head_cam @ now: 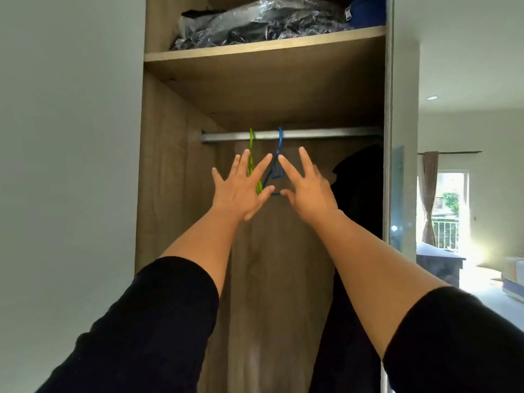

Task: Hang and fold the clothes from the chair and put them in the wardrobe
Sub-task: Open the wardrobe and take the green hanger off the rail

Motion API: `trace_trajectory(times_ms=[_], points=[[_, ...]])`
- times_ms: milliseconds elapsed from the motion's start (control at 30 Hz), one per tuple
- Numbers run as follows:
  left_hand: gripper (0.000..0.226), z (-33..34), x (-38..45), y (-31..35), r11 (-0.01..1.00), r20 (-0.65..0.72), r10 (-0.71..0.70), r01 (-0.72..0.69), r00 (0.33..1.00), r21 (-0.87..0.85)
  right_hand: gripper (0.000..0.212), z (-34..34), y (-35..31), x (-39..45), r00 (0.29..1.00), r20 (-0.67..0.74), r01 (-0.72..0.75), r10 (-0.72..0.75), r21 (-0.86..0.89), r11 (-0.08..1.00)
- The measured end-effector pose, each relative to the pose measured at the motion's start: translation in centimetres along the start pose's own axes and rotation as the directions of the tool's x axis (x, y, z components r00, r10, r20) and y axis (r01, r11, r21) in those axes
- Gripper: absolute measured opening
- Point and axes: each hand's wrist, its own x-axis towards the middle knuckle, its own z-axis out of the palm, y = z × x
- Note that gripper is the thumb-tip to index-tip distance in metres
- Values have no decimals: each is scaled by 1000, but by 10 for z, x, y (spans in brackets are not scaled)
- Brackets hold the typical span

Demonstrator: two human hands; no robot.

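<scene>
Up ahead, the open wardrobe (170, 177) fills my view, its rail (326, 134) carrying a blue hanger (280, 140) and, to its left, a green hanger (251, 146). Left hand (238, 191) and right hand (310, 188) reach near the blue one, fingers spread, gripping nothing.

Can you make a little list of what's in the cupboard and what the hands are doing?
place: open wooden wardrobe
rail: metal rail across the top
hangers: green hanger and blue hanger, both hooked on the rail, both bare
top shelf: dark things in a clear plastic bag, blue item beside it
dark clothes: hanging at the right
left hand: open, fingers spread, in front of the green hanger
right hand: open, by the blue hanger
holding anything: no
</scene>
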Motion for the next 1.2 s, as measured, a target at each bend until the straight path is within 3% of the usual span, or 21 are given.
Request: trace_trajectory(times_ms=[233,400,533,700,867,1033,1100,1200], points=[[60,29,22,-14,994,160,-57,70,986,-80,64,30,3,9,988,105,-122,117,34,992],[61,48,28,-21,962,189,-49,97,981,-254,67,47,0,15,983,116,-143,139,28,989],[50,60,31,-29,944,149,-86,128,985,-306,69,54,-6,17,983,112,-150,144,48,988],[52,64,31,-43,923,89,-125,149,988,-356,69,63,-9,19,980,101,-174,169,46,984],[58,59,31,-56,891,-86,-107,57,991,-450,72,64,-16,15,974,125,-193,190,11,981],[69,50,31,-64,841,-180,-205,79,962,-536,65,56,-23,12,972,156,-175,174,-7,985],[69,45,29,-68,829,-206,-218,70,954,-555,56,50,-27,11,984,112,-127,140,-119,985],[62,33,16,-75,804,-260,-217,22,941,-594,59,37,-38,12,998,-63,-44,28,-288,957]])
